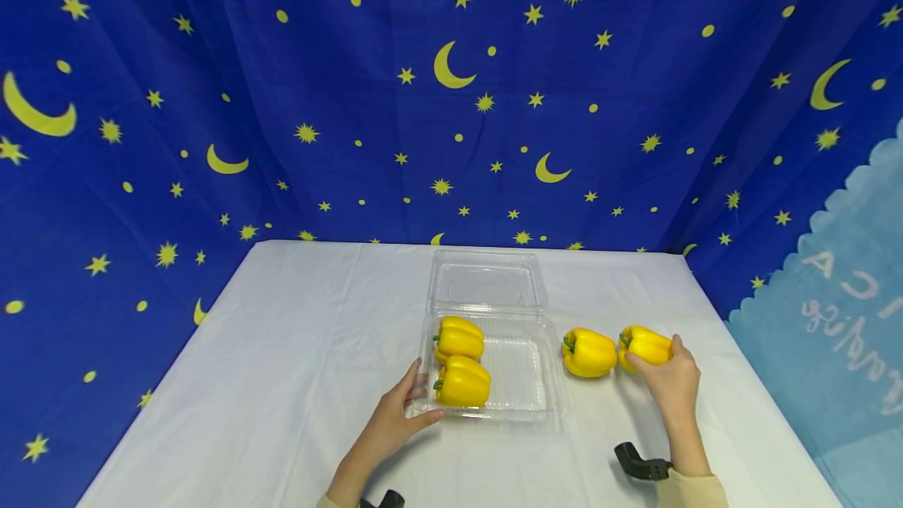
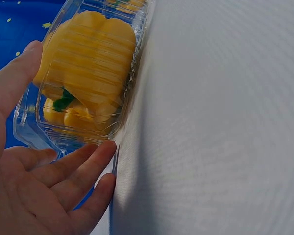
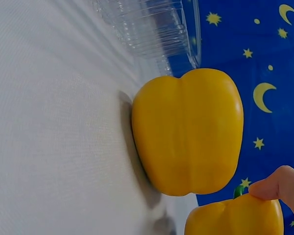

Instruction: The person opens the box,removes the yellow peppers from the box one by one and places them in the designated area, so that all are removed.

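A clear plastic clamshell container (image 1: 518, 359) lies with its lid laid back. Two yellow bell peppers (image 1: 463, 382) sit in its left half, one behind the other, green stems facing left. My left hand (image 1: 395, 418) holds the container's near left corner, thumb along the front edge and fingers at the left side; the left wrist view shows the fingertips (image 2: 107, 148) against the ribbed wall. To the right, my right hand (image 1: 672, 382) grips a yellow bell pepper (image 1: 645, 346) between thumb and fingers. Just left of that pepper, another yellow bell pepper (image 1: 589, 352) rests on the cloth.
A white cloth (image 1: 317, 351) covers the table. The container's lid (image 1: 487, 284) reaches toward the table's back edge. Behind and at the sides hangs a blue curtain (image 1: 367, 85) with yellow moons and stars; a light-blue panel (image 1: 846, 320) with lettering hangs at right.
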{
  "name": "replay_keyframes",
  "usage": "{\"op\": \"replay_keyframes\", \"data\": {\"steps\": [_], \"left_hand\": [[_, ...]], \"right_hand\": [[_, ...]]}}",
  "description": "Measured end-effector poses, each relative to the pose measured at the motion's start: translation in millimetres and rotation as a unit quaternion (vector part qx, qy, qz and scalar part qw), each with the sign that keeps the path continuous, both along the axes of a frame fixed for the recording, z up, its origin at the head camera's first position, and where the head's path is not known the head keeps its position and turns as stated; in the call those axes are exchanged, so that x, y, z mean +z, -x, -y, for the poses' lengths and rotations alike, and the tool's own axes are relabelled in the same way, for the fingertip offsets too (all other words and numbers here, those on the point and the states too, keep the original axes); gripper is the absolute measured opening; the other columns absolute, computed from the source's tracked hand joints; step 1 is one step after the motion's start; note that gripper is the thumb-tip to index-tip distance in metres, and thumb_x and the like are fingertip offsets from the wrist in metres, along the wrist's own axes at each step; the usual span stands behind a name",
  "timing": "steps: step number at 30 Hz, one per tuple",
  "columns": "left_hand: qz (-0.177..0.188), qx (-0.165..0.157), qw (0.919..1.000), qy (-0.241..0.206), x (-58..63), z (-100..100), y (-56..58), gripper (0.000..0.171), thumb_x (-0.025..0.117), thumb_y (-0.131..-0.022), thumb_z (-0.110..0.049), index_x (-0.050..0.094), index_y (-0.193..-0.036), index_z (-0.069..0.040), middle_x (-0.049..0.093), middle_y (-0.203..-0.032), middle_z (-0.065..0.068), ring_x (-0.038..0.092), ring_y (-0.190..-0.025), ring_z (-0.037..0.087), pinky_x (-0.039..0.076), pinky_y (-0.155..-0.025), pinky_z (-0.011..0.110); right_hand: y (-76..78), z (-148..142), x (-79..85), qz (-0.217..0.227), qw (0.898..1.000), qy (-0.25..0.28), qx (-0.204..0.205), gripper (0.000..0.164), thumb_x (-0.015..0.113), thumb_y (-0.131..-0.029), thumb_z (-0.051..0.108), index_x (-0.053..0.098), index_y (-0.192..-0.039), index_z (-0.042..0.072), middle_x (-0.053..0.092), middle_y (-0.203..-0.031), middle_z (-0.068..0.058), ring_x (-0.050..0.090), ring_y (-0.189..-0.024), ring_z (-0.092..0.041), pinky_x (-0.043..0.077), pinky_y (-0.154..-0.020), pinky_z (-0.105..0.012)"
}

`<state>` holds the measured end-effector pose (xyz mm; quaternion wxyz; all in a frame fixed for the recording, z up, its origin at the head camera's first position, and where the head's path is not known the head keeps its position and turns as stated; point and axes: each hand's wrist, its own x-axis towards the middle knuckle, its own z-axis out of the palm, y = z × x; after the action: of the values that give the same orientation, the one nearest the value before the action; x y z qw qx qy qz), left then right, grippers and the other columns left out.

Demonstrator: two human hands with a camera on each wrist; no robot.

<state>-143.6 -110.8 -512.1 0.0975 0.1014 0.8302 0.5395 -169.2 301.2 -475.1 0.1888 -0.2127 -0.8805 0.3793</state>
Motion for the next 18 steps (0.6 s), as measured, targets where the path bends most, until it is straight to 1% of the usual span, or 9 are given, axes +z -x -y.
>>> {"op": "replay_keyframes", "data": {"steps": [7,18], "left_hand": [[0.0,-0.001,1.0,-0.002,-0.3,0.1,-0.4,0.096,0.074,-0.081,-0.039,0.019,-0.151,-0.003,0.047,-0.143,0.02,0.052,-0.124,0.037,0.041,-0.105,0.056],[0.0,-0.001,1.0,-0.003,-0.8,-0.2,0.1,0.096,0.074,-0.081,-0.04,0.02,-0.151,-0.003,0.048,-0.142,0.02,0.053,-0.123,0.037,0.041,-0.105,0.055]], "right_hand": [[0.5,-0.7,-2.1,0.019,1.0,0.007,0.003,0.092,0.078,-0.073,0.014,0.024,-0.137,-0.023,0.034,-0.135,-0.047,0.036,-0.125,-0.058,0.033,-0.108,-0.061],[0.8,-3.1,-5.4,0.035,0.999,0.01,0.005,0.093,0.077,-0.074,0.015,0.022,-0.138,-0.023,0.033,-0.136,-0.047,0.035,-0.127,-0.057,0.032,-0.108,-0.061]]}}
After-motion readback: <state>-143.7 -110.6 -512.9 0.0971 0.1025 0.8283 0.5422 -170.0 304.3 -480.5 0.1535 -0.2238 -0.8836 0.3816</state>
